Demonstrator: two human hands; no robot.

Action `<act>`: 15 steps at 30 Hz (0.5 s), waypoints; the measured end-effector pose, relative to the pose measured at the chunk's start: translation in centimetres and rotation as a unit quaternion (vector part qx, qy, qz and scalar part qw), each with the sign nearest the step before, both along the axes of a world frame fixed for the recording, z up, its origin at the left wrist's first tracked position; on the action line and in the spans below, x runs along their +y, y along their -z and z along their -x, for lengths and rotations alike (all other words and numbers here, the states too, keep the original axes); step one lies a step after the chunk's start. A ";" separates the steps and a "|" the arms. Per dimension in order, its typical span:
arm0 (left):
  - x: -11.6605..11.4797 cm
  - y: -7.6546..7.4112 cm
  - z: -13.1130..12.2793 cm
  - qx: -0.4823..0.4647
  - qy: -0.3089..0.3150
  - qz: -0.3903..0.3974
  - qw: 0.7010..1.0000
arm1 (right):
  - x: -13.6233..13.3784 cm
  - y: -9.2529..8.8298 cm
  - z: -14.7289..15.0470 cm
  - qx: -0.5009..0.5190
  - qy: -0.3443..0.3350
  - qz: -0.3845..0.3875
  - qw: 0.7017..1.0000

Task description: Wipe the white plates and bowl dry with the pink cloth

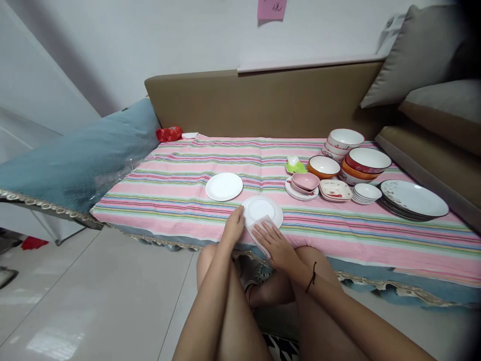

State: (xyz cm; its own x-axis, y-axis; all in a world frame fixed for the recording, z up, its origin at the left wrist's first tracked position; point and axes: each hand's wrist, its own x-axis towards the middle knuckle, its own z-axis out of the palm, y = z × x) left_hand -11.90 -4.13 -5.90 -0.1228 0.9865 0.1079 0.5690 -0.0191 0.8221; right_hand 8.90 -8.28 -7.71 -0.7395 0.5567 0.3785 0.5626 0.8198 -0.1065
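A round white plate [262,206] with a ring in its middle is tilted slightly at the front of the striped cloth. My left hand [235,224] is closed on its left rim. Flat on the plate's near right side lies a thin white wiping cloth [259,242], which hangs past the rim toward me. My right hand [271,241] presses on that cloth with fingers stretched out and slightly apart. Another white plate [224,186] rests just behind and to the left, touched by neither hand.
Right of the plates stand pink bowls [305,181], square dishes [335,190], small white bowls [367,191], stacked larger bowls [368,159] and large plates [413,198]. A green dish [295,165] sits behind. A red package [169,134] lies at the back left. The sofa's backrest [263,103] closes off the rear.
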 end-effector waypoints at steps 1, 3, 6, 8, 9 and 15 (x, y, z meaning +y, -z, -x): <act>0.0 0.0 -0.3 0.025 0.016 0.005 1.000 | -0.6 0.2 -0.5 0.001 0.020 -0.003 1.000; 0.0 -0.2 -0.9 0.077 0.040 0.014 0.996 | -1.6 0.7 -1.2 -0.001 0.057 -0.005 0.998; -0.1 -0.4 -1.5 0.140 0.049 0.021 0.989 | -2.2 1.2 -1.7 -0.005 0.107 -0.002 0.994; -0.2 -0.5 -1.6 0.170 0.052 0.024 0.984 | -2.2 1.1 -1.7 0.002 0.146 0.007 0.989; -0.2 -0.5 -1.6 0.180 0.052 0.025 0.982 | -2.2 0.9 -1.6 0.007 0.166 0.015 0.986; -0.2 -0.2 -1.6 0.189 0.043 0.015 0.981 | -2.7 0.2 -1.0 0.026 0.186 0.052 0.981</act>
